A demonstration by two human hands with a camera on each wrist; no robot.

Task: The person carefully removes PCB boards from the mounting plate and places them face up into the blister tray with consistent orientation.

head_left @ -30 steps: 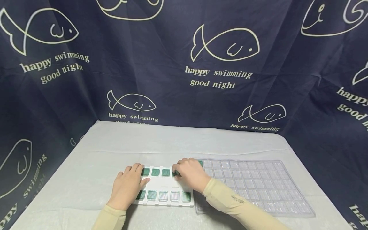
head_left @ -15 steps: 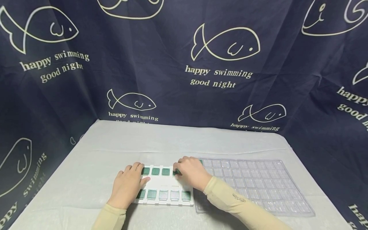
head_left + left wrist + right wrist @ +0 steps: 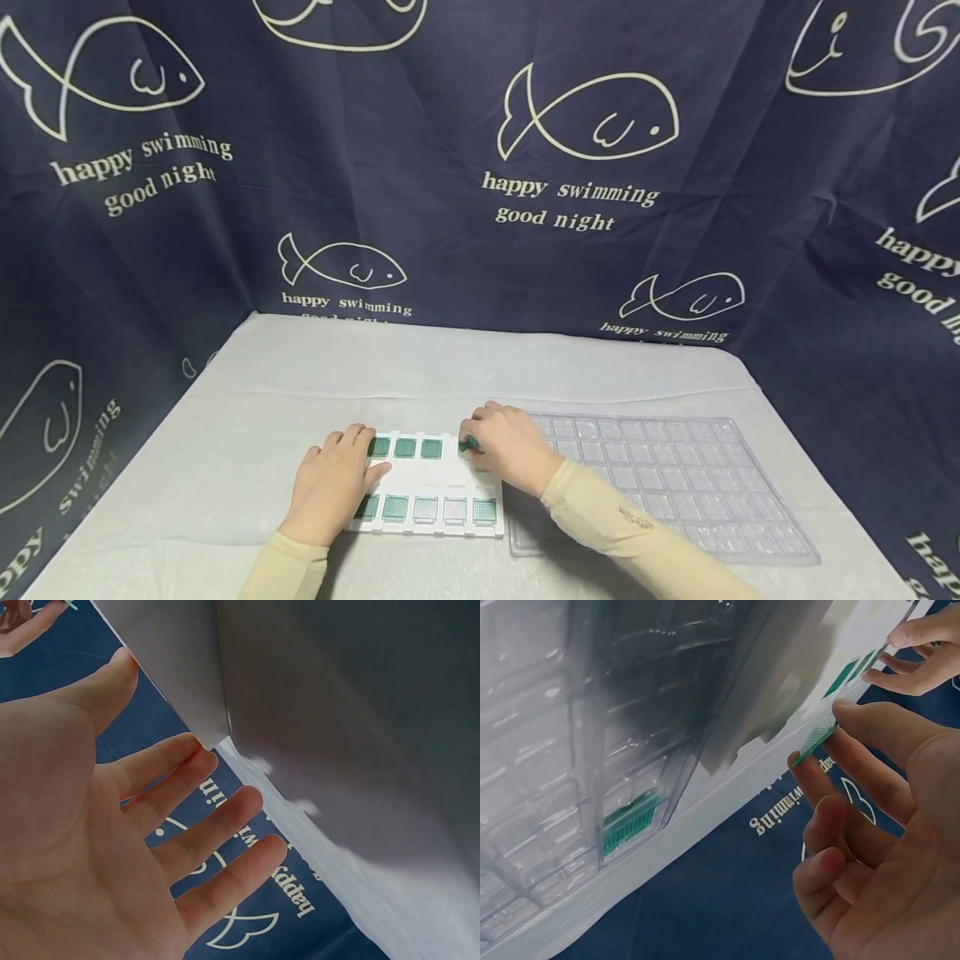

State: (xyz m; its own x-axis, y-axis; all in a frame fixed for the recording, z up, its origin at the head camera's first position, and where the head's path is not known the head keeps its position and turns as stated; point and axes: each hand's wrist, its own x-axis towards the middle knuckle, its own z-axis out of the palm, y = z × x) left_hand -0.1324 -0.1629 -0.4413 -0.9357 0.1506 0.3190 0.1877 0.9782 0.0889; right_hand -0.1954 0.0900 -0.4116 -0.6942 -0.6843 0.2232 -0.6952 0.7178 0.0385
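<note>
A white slotted tray (image 3: 420,475) carries small green perforated circuit boards (image 3: 406,448) in a far row and a near row. My left hand (image 3: 330,483) rests at the tray's left end, thumb over its top and fingers at the far left corner. In the left wrist view those fingers look fairly straight, with the index fingertip right at a corner of the white tray. At the tray's far right end, my right hand (image 3: 510,446) pinches one circuit board (image 3: 819,736) between thumb and fingertips. The board is tilted, and the hand partly covers it in the head view.
To the right lies a clear plastic tray (image 3: 648,454) with rows of small compartments. One corner compartment holds a green circuit board (image 3: 630,825). White cloth (image 3: 450,367) covers the table, and a dark blue fish-print curtain (image 3: 450,125) hangs behind.
My right hand has shifted slightly right with the pinched circuit board, which comes away from the white tray's far right slot. The left hand stays in place.
</note>
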